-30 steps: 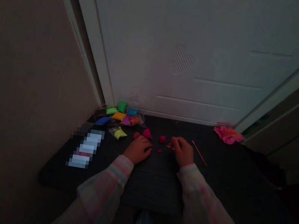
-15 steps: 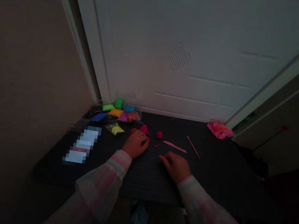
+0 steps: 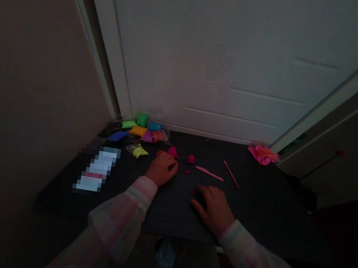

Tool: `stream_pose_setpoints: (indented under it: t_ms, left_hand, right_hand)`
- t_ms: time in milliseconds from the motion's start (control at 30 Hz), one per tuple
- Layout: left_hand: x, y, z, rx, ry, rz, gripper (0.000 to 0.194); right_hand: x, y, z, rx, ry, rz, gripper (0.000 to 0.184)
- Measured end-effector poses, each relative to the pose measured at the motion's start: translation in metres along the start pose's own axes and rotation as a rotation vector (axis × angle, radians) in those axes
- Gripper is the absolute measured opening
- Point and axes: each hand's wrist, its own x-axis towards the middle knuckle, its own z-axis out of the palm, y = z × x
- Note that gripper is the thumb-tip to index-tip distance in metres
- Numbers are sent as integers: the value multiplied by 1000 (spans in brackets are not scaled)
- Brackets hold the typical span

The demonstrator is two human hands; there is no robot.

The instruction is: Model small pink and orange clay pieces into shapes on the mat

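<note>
My right hand (image 3: 214, 210) is low over the dark tabletop, thumb and fingers spread apart. A tiny pink bit (image 3: 192, 192) lies by its fingertips. My left hand (image 3: 161, 169) rests on the table with curled fingers; whatever is inside them, if anything, is hidden. Just beyond it sits a pink lump of modelling clay (image 3: 173, 152), with an orange-red piece (image 3: 160, 153) partly behind the hand. Between the hands, farther back, are a round pink clay ball (image 3: 190, 159) and a small flattened pink piece (image 3: 187, 172). A pink flat modelling tool (image 3: 209, 173) lies right of them.
A second thin pink tool (image 3: 231, 174) lies to the right. A pink-orange flower (image 3: 263, 155) stands at the back right. Coloured clay packets (image 3: 138, 131) cluster at the back left, with a yellow packet (image 3: 138, 151) nearer. A blurred-out pale rectangle (image 3: 97, 170) lies left.
My right hand has opened from a pinch and moved slightly right and nearer to me, and the tiny pink bit now shows by its fingertips. The left hand stays in place.
</note>
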Motion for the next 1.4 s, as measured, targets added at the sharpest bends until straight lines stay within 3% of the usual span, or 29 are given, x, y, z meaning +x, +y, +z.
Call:
stream_pose_setpoints:
  t_ms: [233,500,700,867,1033,1233,1400]
  left_hand:
    - [0,-2,3,-7,0,7,16]
    - [0,0,1,-20,6,-11,15]
    - [0,0,1,-40,21,-12,16]
    - [0,0,1,-34,39,-12,16]
    - [0,0,1,-34,53,-8,16]
    - [-1,-1,1,-33,63,0,17]
    - [-1,-1,1,-23,77,1,15]
  right_hand:
    - [-8,-1,-4,-78,-54,-163,45]
    - [-8,-1,-3,-146,-4,-12,45]
    - [-9,-1,-4,-95,-42,-164,42]
    - [-8,1,-2,-122,-34,-10,47]
    - [-8,2,-3,-75,-74,-136,42]
    - [-7,2,0,-114,-56,11,48]
    - [-7,3,0,-85,-95,-104,46]
